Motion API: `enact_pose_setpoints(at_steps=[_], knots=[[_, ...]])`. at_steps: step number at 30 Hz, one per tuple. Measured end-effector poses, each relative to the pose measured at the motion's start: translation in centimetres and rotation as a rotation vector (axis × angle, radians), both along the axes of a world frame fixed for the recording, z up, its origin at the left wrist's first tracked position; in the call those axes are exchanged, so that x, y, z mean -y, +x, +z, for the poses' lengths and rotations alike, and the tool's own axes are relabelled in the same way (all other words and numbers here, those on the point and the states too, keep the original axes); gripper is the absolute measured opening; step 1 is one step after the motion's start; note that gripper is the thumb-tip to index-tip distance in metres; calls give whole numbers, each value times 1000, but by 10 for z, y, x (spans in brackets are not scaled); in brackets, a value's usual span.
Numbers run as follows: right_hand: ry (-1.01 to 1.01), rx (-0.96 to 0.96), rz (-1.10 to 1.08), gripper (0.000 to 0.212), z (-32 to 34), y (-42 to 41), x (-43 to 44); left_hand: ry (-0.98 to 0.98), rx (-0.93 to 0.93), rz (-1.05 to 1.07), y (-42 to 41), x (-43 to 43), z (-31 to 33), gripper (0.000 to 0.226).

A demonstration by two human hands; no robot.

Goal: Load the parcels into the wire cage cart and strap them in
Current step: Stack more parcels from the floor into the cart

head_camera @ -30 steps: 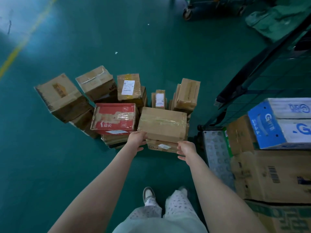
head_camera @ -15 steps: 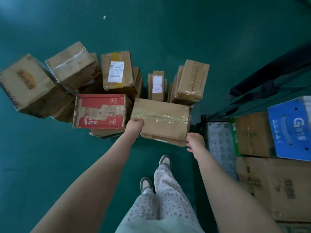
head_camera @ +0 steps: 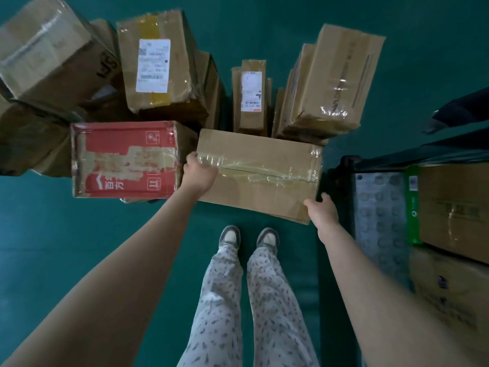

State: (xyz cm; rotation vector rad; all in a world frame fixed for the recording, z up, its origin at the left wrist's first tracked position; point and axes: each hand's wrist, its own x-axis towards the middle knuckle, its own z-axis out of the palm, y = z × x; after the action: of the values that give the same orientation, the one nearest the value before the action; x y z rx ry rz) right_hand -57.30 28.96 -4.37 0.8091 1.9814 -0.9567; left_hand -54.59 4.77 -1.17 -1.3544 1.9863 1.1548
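My left hand (head_camera: 197,172) and right hand (head_camera: 321,211) gripped the taped box (head_camera: 259,165) by its ends. A few cartons (head_camera: 455,207) sat in the cart (head_camera: 336,181); most parcels (head_camera: 156,62) lay unloaded, and I judged strapping not yet begun.

Most fingers of the left hand (head_camera: 198,174) are hidden behind the left end of the box (head_camera: 259,178), and those of the right hand (head_camera: 322,215) are tucked out of sight under its near right corner. The cart (head_camera: 336,186) and its cartons (head_camera: 455,207) are cut off by the right edge, and the left parcels (head_camera: 45,46) by the top and left edges. Print on the labels (head_camera: 153,65) is too small to read.
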Motion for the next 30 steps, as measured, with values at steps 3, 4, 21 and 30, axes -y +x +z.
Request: enact_pose_setpoints(at_steps=[3, 4, 21, 30], knots=[[-55, 12, -50, 52, -18, 4, 3, 0, 75, 45, -2, 7, -20, 75], [-79, 25, -82, 56, -19, 5, 4, -21, 113, 17, -2, 6, -22, 74], [-116, -98, -516, 65, 83, 41, -28, -154, -68, -327, -7, -27, 101, 47], [-146, -259, -673, 59, 181, 61, -51, -86, -247, -383, -3, -49, 184, 46]])
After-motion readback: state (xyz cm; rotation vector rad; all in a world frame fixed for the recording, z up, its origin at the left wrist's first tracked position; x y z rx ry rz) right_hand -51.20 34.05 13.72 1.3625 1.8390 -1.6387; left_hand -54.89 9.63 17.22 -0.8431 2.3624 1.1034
